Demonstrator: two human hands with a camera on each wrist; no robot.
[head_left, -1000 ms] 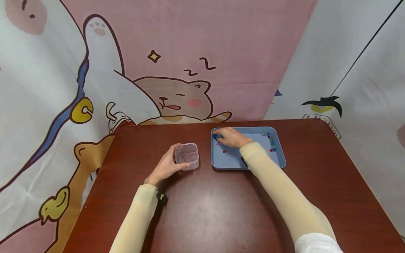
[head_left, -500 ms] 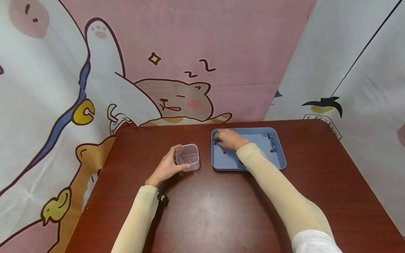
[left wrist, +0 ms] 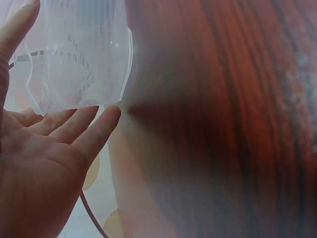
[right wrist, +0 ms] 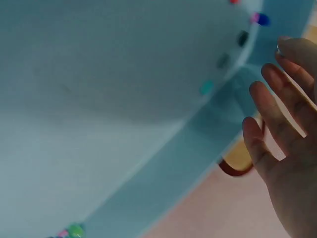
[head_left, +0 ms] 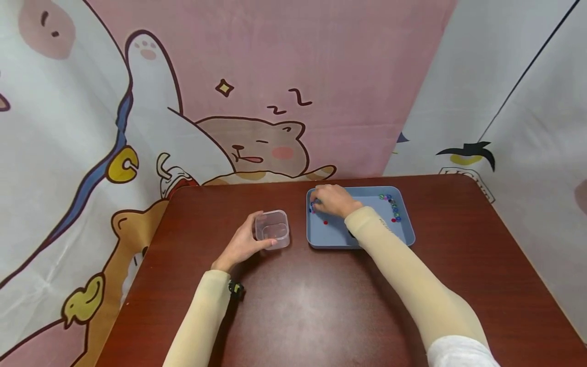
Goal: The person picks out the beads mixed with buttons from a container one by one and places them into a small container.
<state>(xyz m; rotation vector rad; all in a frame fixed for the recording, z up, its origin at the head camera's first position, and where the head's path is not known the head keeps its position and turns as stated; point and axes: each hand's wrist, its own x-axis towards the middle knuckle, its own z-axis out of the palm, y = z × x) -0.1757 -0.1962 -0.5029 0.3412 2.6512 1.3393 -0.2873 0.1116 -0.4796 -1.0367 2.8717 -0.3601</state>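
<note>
My left hand point(head_left: 240, 242) holds a clear plastic container point(left wrist: 81, 59) on the table, with the thumb on its near side and the fingers on its far side. My right hand point(head_left: 336, 200) is over the left end of a blue-grey tray point(head_left: 337, 240). Its thumb and forefinger meet at the tips in the right wrist view, pinching a tiny shiny bead point(right wrist: 278, 49) mostly hidden between them. Below the hand several small beads lie along the tray's wall, among them a blue bead point(right wrist: 263, 20) and a turquoise bead point(right wrist: 206, 88).
A red bead point(head_left: 325, 223) lies apart on the tray floor. Several coloured beads point(head_left: 395, 209) form a line near the tray's right end. The dark wooden table point(head_left: 293, 306) meets a printed cloth backdrop point(head_left: 348, 92) at its back edge.
My right hand's fingers, stretched toward the tray's left wall a second ago, have drawn together among the beads. My left hand and the container stay in place.
</note>
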